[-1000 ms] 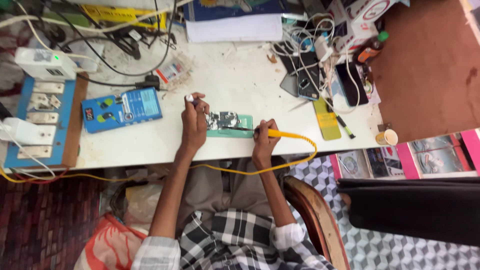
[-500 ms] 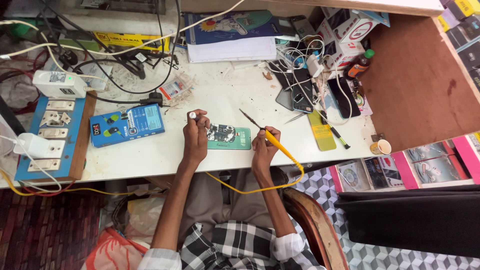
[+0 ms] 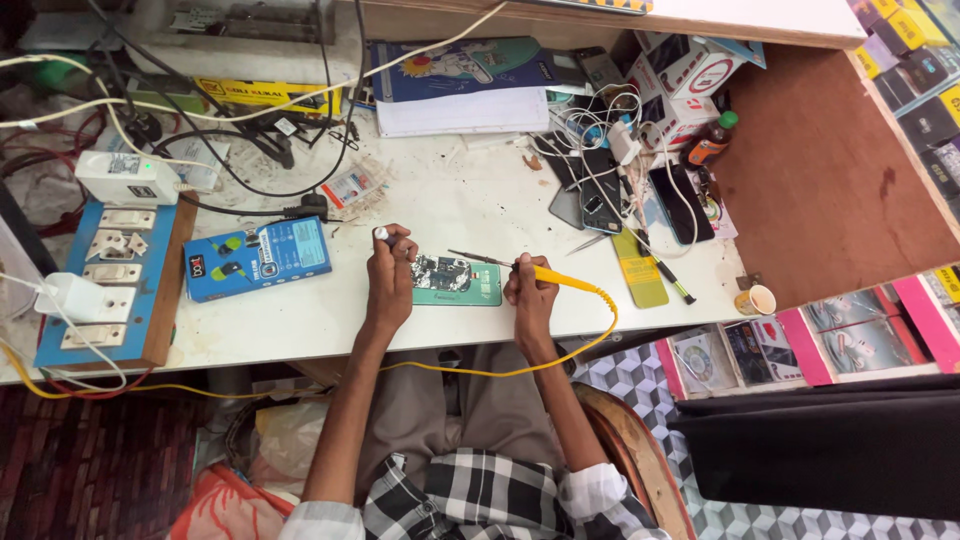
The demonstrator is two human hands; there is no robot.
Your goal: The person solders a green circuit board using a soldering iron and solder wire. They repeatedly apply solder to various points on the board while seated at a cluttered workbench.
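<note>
The right hand is wrapped around the yellow handle of a soldering iron, fingers clamped on it just below centre frame. The iron's long axis runs nearly level, tilted a bit up toward the left: the thin metal tip points left, ending over the opened phone, and the handle's back end points right. Whether the tip actually touches the board can't be made out, it's too small. A yellow cord is looped from the handle down past the table edge and off to the left.

The left hand is closed on a small light-tipped tool poking up from between the fingers; what kind of tool it is can't be told. That hand is rested just left of the phone, touching or nearly touching its edge.

The phone is laid flat with its back off, long axis left to right, insides exposed at its left half.

Further out, a blue box-shaped device is seen to the left, and a blue wooden switch board at the far left. A small paper cup is stood at the table's right edge; its contents can't be seen. A tangle of phones and cables is piled at upper right.
</note>
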